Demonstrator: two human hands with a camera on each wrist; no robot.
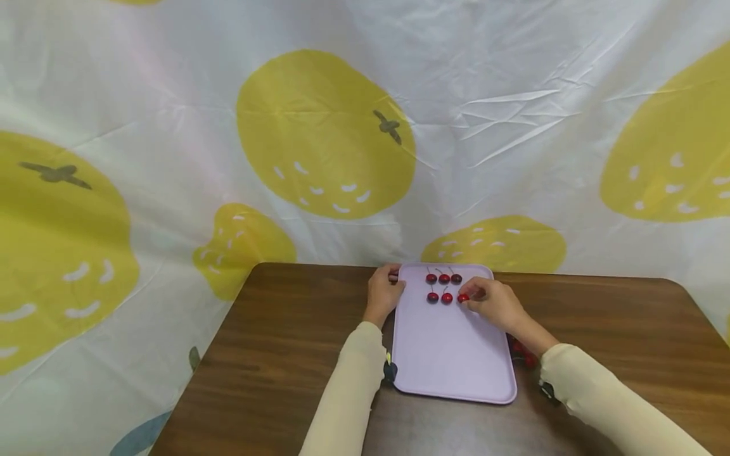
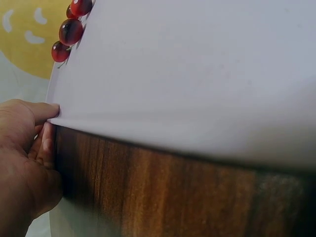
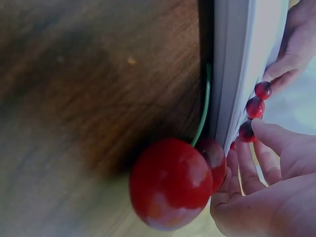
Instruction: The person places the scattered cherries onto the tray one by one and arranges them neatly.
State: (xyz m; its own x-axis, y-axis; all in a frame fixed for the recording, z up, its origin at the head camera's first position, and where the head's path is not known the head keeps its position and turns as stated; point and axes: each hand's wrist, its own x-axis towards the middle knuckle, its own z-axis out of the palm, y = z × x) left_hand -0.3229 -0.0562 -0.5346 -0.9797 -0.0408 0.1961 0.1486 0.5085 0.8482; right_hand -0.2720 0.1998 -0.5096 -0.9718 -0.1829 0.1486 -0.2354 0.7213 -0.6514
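A pale lilac tray (image 1: 453, 358) lies on the table with its long side running away from me. My left hand (image 1: 384, 292) grips its far left edge; the left wrist view shows the thumb on the rim and the fingers beneath. Over the tray's right half, my right hand (image 1: 496, 305) pinches a red cherry (image 1: 462, 297) at the end of the second row. Beside it sit a red cherry (image 1: 447, 297) and a darker cherry (image 1: 433, 297). Behind them, three stemmed cherries (image 1: 443, 278) form the far row.
Several loose cherries (image 1: 529, 360) lie on the wooden table (image 1: 302, 342) right of the tray, partly hidden under my right forearm; one large cherry (image 3: 170, 183) with a green stem shows close up. A white curtain (image 1: 171, 158) with yellow fruit prints hangs behind the table.
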